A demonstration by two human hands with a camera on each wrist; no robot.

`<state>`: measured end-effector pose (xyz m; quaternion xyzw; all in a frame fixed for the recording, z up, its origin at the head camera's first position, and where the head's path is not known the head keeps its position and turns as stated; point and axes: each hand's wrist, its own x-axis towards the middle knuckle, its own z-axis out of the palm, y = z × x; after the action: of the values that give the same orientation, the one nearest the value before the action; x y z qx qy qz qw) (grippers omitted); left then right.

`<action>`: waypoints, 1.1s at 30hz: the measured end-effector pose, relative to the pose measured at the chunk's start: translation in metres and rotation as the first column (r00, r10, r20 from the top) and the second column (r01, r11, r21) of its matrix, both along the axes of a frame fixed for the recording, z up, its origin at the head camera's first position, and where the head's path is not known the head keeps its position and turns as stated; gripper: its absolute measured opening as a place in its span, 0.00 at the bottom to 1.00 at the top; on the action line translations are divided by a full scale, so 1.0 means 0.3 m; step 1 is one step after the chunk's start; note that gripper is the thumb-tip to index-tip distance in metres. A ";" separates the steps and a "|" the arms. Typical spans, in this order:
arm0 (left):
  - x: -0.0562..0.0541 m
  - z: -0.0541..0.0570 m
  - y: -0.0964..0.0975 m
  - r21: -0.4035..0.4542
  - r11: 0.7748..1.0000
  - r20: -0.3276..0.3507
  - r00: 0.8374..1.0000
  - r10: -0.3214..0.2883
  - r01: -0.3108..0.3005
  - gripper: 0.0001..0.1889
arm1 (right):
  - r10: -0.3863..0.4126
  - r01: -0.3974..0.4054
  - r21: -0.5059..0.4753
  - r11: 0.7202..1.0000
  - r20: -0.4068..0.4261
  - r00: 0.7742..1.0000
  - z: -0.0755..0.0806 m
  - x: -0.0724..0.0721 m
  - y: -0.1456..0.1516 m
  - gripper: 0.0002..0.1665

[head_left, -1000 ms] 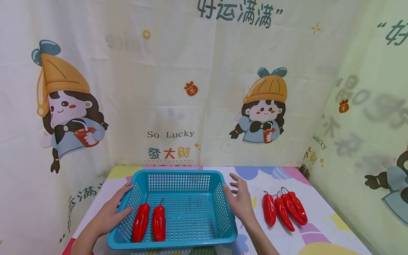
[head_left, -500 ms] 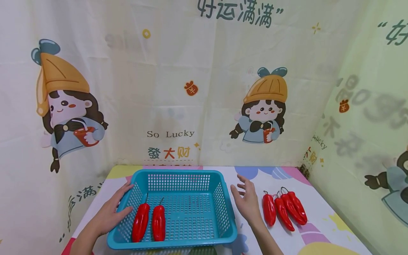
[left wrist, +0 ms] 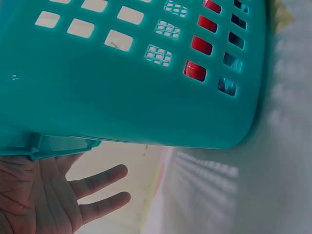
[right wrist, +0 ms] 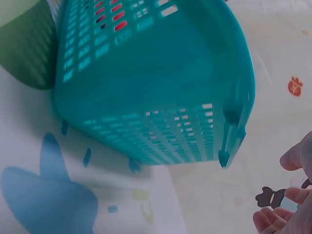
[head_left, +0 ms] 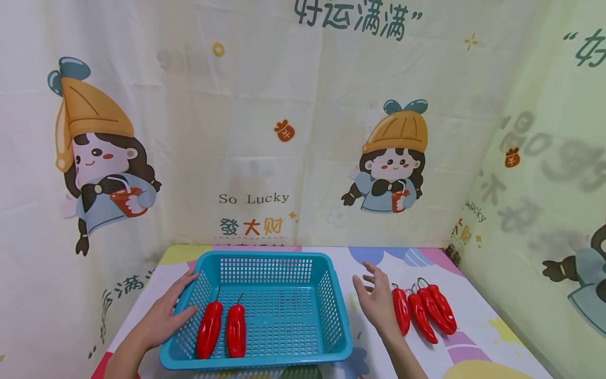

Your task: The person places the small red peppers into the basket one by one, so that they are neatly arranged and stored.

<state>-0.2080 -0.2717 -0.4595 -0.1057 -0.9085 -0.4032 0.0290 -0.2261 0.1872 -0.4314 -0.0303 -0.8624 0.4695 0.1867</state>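
Note:
A blue-green plastic basket (head_left: 284, 316) with lattice walls stands on the table, with two red chili peppers (head_left: 209, 330) (head_left: 235, 330) lying at its left side. My left hand (head_left: 162, 316) rests on the basket's left rim, its thumb over the edge. The left wrist view shows straight, spread fingers (left wrist: 105, 180) below the rim. Between the basket and several red chili peppers (head_left: 431, 311) on the right is my right hand (head_left: 377, 302), fingers loosely spread and holding nothing. It partly hides the leftmost of those peppers. The right wrist view catches the hand only at its edge.
The table (head_left: 478, 316) has a colorful printed top. Behind it and along both sides hangs a cream curtain (head_left: 255, 131) printed with cartoon figures. A rounded green thing (right wrist: 29, 48) shows beside the basket in the right wrist view.
My right hand has left the basket's right rim and moved right toward the peppers on the table. The left hand, the basket and the peppers have stayed in place.

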 end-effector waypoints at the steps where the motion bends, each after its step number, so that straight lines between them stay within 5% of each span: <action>1: 0.000 0.000 0.000 0.001 1.000 -0.002 1.000 0.000 0.000 0.46 | -0.002 0.002 0.000 1.000 0.004 1.000 -0.001 -0.001 0.005 0.35; 33: 0.000 0.001 -0.001 -0.013 1.000 -0.021 1.000 0.002 -0.002 0.47 | -0.069 0.067 0.026 0.997 0.090 0.994 -0.019 0.011 0.177 0.39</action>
<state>-0.2078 -0.2718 -0.4592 -0.1093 -0.9109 -0.3960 0.0381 -0.2229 0.2402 -0.4372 -0.0787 -0.8738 0.4511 0.1635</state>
